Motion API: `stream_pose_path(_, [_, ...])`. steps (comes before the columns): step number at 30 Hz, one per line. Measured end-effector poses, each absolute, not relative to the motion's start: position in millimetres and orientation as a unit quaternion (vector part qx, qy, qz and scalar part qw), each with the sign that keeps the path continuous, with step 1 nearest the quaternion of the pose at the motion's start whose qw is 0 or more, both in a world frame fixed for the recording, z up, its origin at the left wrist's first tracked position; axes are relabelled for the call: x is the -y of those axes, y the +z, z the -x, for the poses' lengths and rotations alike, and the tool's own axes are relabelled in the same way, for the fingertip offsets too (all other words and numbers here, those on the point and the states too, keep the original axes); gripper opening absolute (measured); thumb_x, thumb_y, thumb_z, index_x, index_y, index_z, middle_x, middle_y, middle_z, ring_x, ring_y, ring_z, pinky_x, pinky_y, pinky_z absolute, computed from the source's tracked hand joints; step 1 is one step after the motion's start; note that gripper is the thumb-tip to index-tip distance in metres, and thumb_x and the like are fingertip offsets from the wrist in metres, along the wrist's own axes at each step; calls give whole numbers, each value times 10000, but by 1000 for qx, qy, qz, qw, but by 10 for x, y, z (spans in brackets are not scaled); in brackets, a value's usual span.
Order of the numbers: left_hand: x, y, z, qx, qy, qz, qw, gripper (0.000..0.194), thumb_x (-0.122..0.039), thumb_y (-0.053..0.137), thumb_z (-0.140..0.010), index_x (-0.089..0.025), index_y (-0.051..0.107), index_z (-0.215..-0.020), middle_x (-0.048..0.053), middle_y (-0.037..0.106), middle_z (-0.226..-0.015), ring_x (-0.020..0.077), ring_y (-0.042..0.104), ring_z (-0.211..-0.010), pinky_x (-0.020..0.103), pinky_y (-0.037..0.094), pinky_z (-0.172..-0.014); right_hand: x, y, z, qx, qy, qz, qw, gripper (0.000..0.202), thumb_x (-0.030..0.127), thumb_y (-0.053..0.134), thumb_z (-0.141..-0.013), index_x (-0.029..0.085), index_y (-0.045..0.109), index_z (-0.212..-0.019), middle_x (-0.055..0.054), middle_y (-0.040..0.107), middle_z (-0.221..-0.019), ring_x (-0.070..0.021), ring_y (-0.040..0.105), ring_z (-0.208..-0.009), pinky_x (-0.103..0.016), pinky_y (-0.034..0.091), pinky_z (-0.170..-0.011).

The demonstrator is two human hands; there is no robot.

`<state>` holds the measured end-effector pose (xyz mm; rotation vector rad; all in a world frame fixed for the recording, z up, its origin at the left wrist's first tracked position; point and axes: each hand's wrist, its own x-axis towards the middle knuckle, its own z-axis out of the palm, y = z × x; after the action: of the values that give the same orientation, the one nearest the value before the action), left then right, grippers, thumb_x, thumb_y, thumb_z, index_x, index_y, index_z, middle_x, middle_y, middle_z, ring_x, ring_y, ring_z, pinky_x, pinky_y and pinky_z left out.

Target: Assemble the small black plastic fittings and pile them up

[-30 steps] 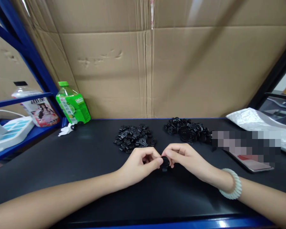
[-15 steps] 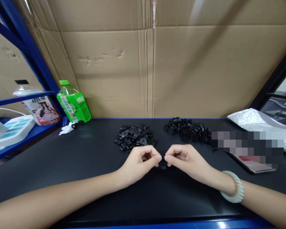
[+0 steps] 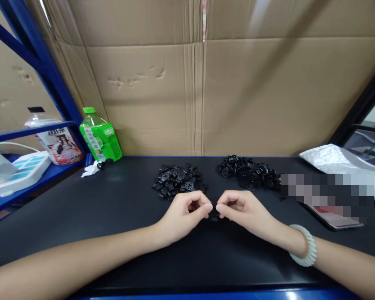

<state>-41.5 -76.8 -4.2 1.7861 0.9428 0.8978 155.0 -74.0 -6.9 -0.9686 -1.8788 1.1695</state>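
Observation:
A small black round plastic part (image 3: pixel 214 214) with holes in it is held low over the black table top, between my two hands. My left hand (image 3: pixel 187 214) pinches its left edge between thumb and forefinger. On its right edge, my right hand (image 3: pixel 245 210) closes in the same kind of pinch, with a pale coiled band on that wrist. The fingers cover much of the part. Just beyond my left hand lies a heap of black perforated parts (image 3: pixel 176 179). Farther right, a second heap of black round pieces (image 3: pixel 246 171) rests on the table.
A green bottle (image 3: pixel 101 139) stands at the back left, near a crumpled white tissue (image 3: pixel 91 169). Another bottle (image 3: pixel 61 143) and a white device (image 3: pixel 21 173) occupy the blue shelf. To the right lie a phone (image 3: pixel 334 218) and a silvery plastic bag (image 3: pixel 334 160). Cardboard (image 3: pixel 143 96) walls the back.
The view has shifted slightly, so the surroundings sit a little lower and farther right. Both hands keep their pinch on the black part, with hardly any movement.

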Motion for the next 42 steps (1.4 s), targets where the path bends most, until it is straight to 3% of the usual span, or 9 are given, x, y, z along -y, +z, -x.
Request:
stream_pose_path(12, [764,-2,411,-379,379,-725,433,150,-264,606,-814,-126,645,-859,35,628,-766,148,578,-700,249,472,-638,733,-95,-1575,736,460,362,340,245,355,592,-872,141,638,-762,-25,638,-713,-129,566,-656,-236,447,-606])
stream_pose_path(17, [575,263,583,-408,430,-735,328,155,-275,618,-787,-130,662,-821,37,665,-771,158,608,-723,254,485,-678,763,-67,-1584,762,455,353,296,248,365,565,-895,146,671,-845,-37,668,-778,-144,595,-727,-244,457,-672])
stream_pose_path(21, [258,440,857,-519,437,-709,192,178,-284,616,-760,-129,685,-815,61,706,-789,180,627,-732,280,482,-698,805,-22,-1607,793,427,336,274,224,317,550,-909,154,675,-820,-27,672,-774,-138,595,-736,-233,441,-680])
stream_pose_path(28, [-88,411,1170,-566,373,-715,172,207,-328,630,-724,-150,734,-747,62,724,-720,204,636,-680,292,470,-639,822,37,-1637,823,406,312,245,226,282,531,-916,136,671,-814,-30,669,-746,-130,591,-694,-223,439,-654])
stream_pose_path(32, [1,351,1061,-571,391,-714,110,226,-315,606,-753,-147,727,-845,36,658,-668,176,550,-614,280,425,-599,824,60,-1670,837,395,297,236,221,286,522,-922,138,666,-843,-32,676,-758,-129,597,-697,-214,439,-644])
stream_pose_path(38, [477,207,620,-413,372,-823,118,168,-222,538,-832,-168,691,-874,27,630,-821,105,463,-553,226,388,-538,769,88,-1727,879,298,301,221,222,271,511,-921,145,664,-819,-14,660,-729,-109,557,-638,-204,411,-608])
stream_pose_path(42, [643,56,492,-360,337,-861,127,157,-143,523,-844,-167,673,-884,14,607,-796,94,429,-540,219,390,-543,623,113,-1853,879,214,349,244,155,203,526,-892,150,658,-830,12,614,-665,-93,518,-576,-197,384,-564])
